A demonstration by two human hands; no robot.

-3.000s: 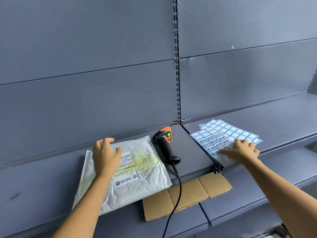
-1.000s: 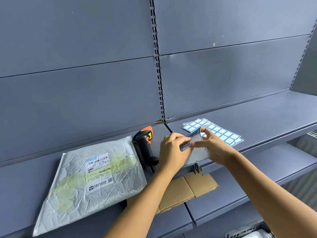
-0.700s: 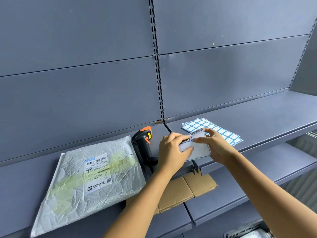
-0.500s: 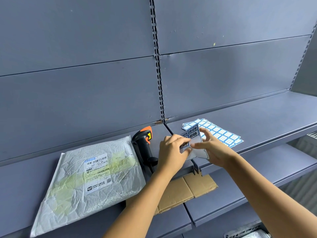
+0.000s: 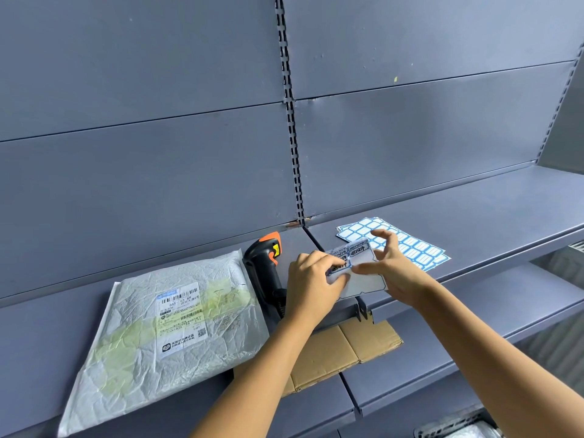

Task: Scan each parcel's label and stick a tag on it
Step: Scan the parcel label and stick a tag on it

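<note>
A crinkled white mailer parcel (image 5: pixel 164 330) lies flat on the grey shelf (image 5: pixel 474 216), its printed shipping label (image 5: pixel 181 320) facing up. A black and orange handheld scanner (image 5: pixel 264 263) rests just right of it, cable trailing down. My left hand (image 5: pixel 311 287) grips the left edge of a partly used tag sheet (image 5: pixel 360 273) held above the shelf edge. My right hand (image 5: pixel 395 273) pinches at a tag on that sheet with thumb and forefinger, other fingers spread. Blue-bordered blank tag sheets (image 5: pixel 410 245) lie behind my right hand.
A flattened brown cardboard piece (image 5: pixel 341 349) sticks out from under the shelf edge over a lower grey shelf (image 5: pixel 521 298). A slotted upright (image 5: pixel 292 121) splits the grey back panels. A wire basket corner (image 5: pixel 458 428) shows at the bottom right.
Three seconds ago my left hand lay on the parcel and my right on the tag sheets. Both hands have since come together on one lifted sheet, my right fingers working at a tag.
</note>
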